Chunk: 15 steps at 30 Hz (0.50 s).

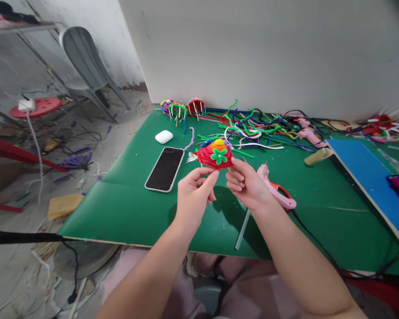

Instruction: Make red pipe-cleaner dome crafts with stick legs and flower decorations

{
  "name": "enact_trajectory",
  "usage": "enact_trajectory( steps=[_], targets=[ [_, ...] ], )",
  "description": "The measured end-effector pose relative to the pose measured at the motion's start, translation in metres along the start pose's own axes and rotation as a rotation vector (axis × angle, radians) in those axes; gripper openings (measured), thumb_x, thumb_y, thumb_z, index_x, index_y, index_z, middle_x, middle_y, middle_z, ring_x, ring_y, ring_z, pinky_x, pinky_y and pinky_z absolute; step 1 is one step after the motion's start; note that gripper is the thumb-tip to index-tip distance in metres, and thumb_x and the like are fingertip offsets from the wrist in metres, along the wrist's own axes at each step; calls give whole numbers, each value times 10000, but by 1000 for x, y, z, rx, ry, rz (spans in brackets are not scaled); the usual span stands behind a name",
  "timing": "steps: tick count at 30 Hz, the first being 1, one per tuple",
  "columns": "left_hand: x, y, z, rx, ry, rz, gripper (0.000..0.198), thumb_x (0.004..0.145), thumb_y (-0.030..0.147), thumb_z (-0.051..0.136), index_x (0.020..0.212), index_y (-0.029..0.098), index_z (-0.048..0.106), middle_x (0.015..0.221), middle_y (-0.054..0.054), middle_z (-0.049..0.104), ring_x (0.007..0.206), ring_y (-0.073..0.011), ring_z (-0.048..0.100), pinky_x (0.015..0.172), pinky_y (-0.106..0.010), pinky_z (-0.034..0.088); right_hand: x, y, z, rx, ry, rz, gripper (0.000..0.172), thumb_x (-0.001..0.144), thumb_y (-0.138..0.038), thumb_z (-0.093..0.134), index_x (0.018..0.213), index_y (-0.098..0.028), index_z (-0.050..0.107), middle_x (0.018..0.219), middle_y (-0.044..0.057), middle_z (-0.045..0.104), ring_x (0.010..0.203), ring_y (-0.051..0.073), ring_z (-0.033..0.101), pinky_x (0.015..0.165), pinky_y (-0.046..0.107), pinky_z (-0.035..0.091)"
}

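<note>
Above the green tabletop I hold up a small red pipe-cleaner craft piece [206,157], domed, with a green flower on its front and yellow, orange, blue and purple bits along its top. My left hand [197,190] pinches its lower edge between thumb and fingers. At its right edge my right hand [248,181] grips it, the other fingers curled in. Just behind my right wrist lies a pink hot glue gun [281,197], partly covered, with a clear glue stick [242,230] near it.
A phone [165,169] and a white earbud case [164,136] lie to the left. Finished pipe-cleaner pieces [196,106] and a tangle of pipe cleaners [249,126] line the back by the wall. At the right are a tape roll [317,156] and a blue board [369,177].
</note>
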State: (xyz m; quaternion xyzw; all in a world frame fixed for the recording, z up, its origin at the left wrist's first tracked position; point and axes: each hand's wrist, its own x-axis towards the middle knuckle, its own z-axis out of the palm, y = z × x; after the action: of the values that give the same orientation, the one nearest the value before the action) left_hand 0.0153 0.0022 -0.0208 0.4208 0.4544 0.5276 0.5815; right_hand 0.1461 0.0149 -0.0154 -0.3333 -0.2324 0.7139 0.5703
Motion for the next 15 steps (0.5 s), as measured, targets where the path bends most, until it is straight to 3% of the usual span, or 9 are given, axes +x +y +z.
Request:
enact_trajectory(
  steps=[15],
  targets=[
    [1,-3,0,13,27,29,207,704,359,699,756,173,623,404,80,472,335,-21,385,335,-108,301,0,1,0,-4,6,0,347,775,-236,643,562,-179,376,430,-106,277,377,35,188,312,142,198]
  ],
)
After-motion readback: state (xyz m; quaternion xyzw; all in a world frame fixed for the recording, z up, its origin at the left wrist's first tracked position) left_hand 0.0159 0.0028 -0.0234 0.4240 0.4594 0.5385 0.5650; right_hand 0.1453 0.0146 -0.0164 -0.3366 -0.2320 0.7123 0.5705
